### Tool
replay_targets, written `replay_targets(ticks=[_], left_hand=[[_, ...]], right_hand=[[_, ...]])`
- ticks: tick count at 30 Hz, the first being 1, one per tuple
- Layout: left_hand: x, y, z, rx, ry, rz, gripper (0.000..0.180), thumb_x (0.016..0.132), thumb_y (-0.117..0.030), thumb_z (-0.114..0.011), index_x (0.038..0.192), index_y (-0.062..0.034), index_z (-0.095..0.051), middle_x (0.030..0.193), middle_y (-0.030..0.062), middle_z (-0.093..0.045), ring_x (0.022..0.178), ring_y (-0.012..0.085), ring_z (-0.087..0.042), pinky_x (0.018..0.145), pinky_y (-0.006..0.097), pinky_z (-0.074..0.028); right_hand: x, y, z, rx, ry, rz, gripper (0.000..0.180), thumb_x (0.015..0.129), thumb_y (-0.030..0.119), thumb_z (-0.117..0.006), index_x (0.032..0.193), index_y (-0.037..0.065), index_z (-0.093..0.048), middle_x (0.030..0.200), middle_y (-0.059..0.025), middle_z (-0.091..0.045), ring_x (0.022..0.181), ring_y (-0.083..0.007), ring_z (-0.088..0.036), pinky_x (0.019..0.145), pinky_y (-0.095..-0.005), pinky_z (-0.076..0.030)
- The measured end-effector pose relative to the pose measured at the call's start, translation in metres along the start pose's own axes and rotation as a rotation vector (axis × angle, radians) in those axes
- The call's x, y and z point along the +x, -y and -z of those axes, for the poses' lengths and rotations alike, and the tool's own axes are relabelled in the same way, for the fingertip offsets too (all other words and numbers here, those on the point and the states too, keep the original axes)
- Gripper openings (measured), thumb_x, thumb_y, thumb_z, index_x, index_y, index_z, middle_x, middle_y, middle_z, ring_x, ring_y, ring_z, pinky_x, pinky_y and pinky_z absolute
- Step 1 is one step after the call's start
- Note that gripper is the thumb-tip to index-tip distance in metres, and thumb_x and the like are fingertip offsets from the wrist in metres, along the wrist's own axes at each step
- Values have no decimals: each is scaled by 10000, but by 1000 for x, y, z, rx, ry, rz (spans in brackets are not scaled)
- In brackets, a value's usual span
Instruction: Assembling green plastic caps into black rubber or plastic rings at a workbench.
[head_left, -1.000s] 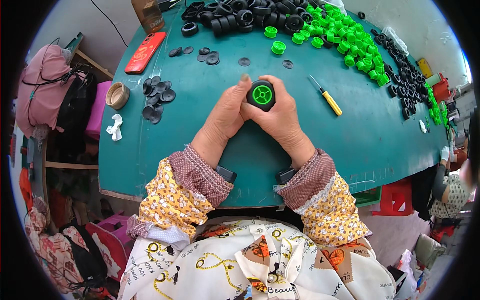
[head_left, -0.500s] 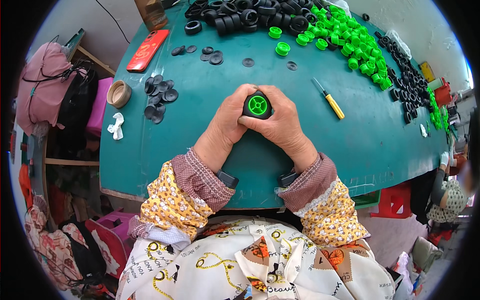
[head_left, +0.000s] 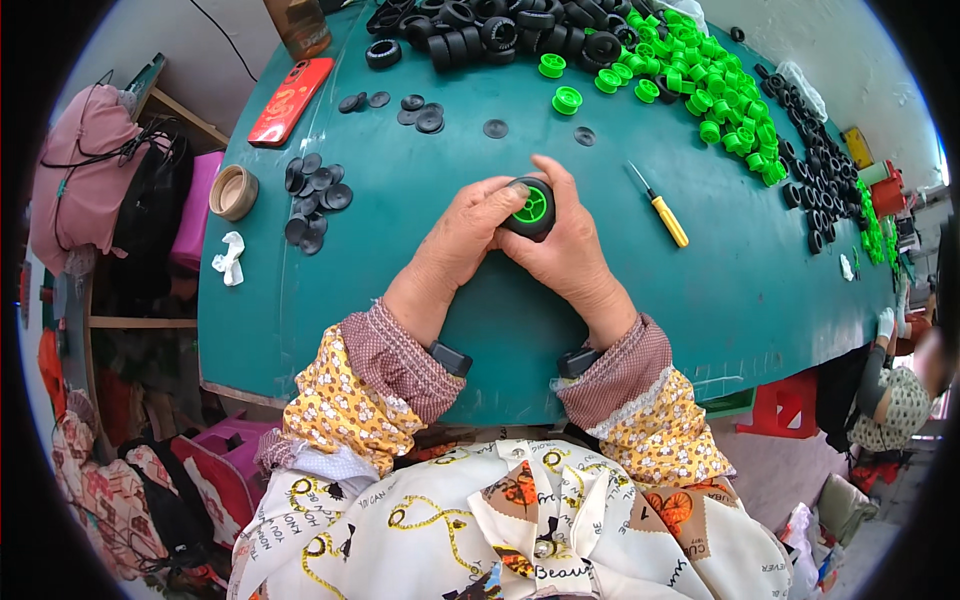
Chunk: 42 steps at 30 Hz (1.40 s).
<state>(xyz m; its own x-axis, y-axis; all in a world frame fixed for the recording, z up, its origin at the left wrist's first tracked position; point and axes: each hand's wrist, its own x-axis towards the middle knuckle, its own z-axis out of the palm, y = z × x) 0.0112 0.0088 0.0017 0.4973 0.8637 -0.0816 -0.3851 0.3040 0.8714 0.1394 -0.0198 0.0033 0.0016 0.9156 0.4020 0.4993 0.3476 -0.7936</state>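
A small toy wheel (head_left: 534, 206), a black tyre around a bright green spoked hub, is held between both hands above the middle of the green table. My left hand (head_left: 468, 222) grips its left side, the thumb lying over part of the green hub. My right hand (head_left: 560, 236) wraps the right side, thumb below and the index finger raised off the tyre. Ahead of the hands lie two loose black discs (head_left: 496, 128). To their right rests a screwdriver (head_left: 662, 212) with a yellow handle.
Black tyres (head_left: 500, 34) and green hubs (head_left: 700, 75) are heaped along the far side. More black discs (head_left: 318, 190) lie at left, near a red phone (head_left: 291, 101), a round tan container (head_left: 234, 192) and crumpled tissue (head_left: 229, 258). A co-worker (head_left: 895, 395) is at far right.
The wheel has turned slightly and shifted a little right. My left thumb has moved onto the hub, and my right index finger has lifted away from the tyre.
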Motion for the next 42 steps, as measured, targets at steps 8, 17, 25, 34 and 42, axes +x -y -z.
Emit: replay_targets(ticks=[8, 17, 25, 34, 42], left_hand=[[1, 4, 4, 46, 69, -24, 271, 865, -204, -491, 1025, 12, -531, 903, 37, -573, 793, 86, -562, 693, 218, -478], [1, 4, 1, 33, -58, 29, 261, 788, -166, -547, 971, 21, -563, 801, 35, -584, 652, 68, -549, 575, 199, -464], [1, 3, 4, 61, 13, 60, 242, 784, -168, -553, 940, 15, -569, 775, 37, -583, 633, 72, -553, 568, 190, -462], [-2, -4, -2, 73, 23, 52, 262, 756, -153, -568, 958, 12, -550, 774, 43, -571, 616, 96, -556, 568, 210, -470], [-8, 0, 2, 107, 34, 108, 274, 756, -150, -580, 978, 6, -539, 857, 44, -585, 734, 104, -584, 678, 225, -489]], right_hand=[[2, -8, 1, 57, 83, 74, 559, 621, 176, -741, 1083, 46, -456, 848, -135, -603, 768, -258, -618, 668, -314, -490], [3, -14, 2, 7, -39, 31, 580, 612, 171, -734, 1088, 47, -426, 864, -135, -589, 800, -253, -604, 689, -322, -486], [7, -8, 12, 183, 129, -17, 485, 585, 147, -726, 999, 43, -496, 836, -109, -581, 763, -215, -591, 666, -300, -475], [3, -5, 7, 79, 5, 37, 499, 581, 135, -725, 1012, 17, -502, 833, -101, -579, 765, -201, -587, 680, -306, -476], [3, -2, 7, 208, 185, -91, 554, 579, 139, -741, 1050, 30, -471, 804, -102, -596, 763, -197, -599, 689, -307, -480]])
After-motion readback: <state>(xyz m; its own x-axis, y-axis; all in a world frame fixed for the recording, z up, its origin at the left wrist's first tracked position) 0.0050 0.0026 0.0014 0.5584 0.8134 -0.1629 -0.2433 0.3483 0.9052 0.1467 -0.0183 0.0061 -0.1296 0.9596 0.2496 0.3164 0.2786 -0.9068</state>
